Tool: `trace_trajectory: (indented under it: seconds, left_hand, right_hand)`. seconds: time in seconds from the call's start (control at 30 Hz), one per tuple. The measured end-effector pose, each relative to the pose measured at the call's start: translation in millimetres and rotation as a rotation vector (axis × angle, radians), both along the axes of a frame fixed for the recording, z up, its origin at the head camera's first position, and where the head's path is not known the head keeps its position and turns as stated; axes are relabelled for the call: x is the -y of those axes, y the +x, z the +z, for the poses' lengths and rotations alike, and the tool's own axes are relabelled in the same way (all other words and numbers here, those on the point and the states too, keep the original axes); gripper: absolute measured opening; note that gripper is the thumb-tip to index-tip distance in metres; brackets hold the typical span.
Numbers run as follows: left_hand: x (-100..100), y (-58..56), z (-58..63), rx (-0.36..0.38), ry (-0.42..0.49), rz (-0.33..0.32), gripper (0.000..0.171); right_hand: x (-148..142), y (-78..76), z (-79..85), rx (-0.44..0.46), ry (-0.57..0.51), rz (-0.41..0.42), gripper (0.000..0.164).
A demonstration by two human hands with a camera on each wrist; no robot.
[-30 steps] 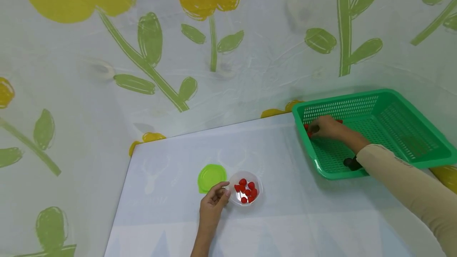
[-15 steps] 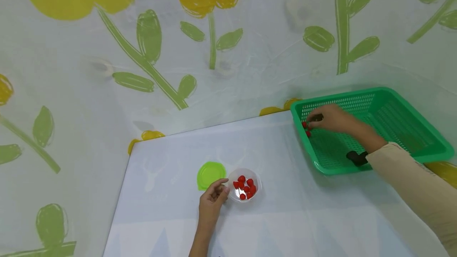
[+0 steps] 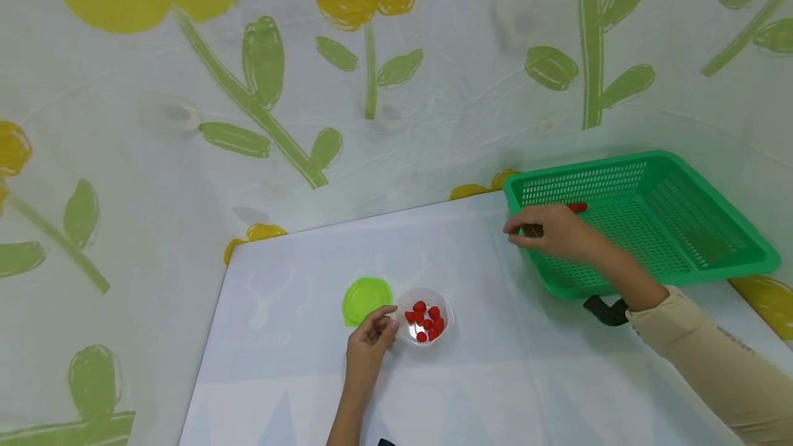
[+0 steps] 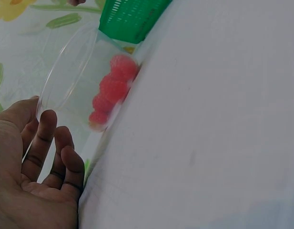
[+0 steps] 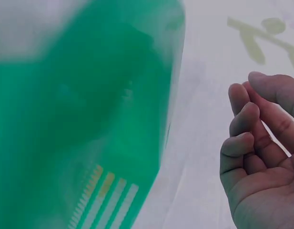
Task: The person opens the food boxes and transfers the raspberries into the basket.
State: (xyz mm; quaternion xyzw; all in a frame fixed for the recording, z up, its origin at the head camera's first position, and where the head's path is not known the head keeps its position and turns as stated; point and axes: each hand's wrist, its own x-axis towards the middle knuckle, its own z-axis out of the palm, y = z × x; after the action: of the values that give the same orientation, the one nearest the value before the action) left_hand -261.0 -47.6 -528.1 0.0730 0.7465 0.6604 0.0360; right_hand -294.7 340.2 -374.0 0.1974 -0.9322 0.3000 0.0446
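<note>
A clear plastic tub (image 3: 447,332) stands on the table with several raspberries (image 3: 427,322) inside. My left hand (image 3: 365,349) pinches the tub's near-left rim between thumb and forefinger, its other fingers half curled; the left wrist view shows the tub (image 4: 70,76) and raspberries (image 4: 113,86) from the side. A round lime-green lid (image 3: 365,298) lies behind that hand. My right hand (image 3: 548,229) is over the left rim of a green basket (image 3: 657,239), fingers bent and thumb near the forefinger; I cannot tell whether something small is between the tips.
A red piece (image 3: 577,208) shows in the basket behind the right hand. The basket stands at the back right, beside the flower-printed wall sheet (image 3: 446,88). A black wrist mount (image 3: 607,311) sits under the right wrist. The white table (image 3: 471,391) runs along the front.
My right hand has risen out of the basket's left corner and moved left over its rim. The red pieces seen there before are now behind the hand. My left hand stays on the tub.
</note>
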Motion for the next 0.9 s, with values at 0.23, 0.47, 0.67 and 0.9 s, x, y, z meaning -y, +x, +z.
trace_trajectory:
  seconds: [0.23, 0.47, 0.67, 0.9]
  left_hand:
    - [0, 0.3, 0.4, -0.002, -0.013, -0.005, 0.029]
    - [-1, -0.7, -0.2, 0.006, 0.022, -0.011, 0.029]
    - [-2, 0.4, 1.4, 0.027, 0.044, -0.005, 0.027]
    - [-3, 3.1, 13.2, 0.036, 0.004, 0.016, 0.025]
  right_hand:
    - [37, 13.1, -19.9, -0.064, -0.102, 0.103, 0.017]
    - [68, 21.0, -42.5, -0.009, -0.119, 0.128, 0.017]
    - [88, 25.9, -56.6, 0.069, -0.157, 0.151, 0.017]
    - [110, 28.1, -63.7, 0.118, -0.197, 0.184, 0.017]
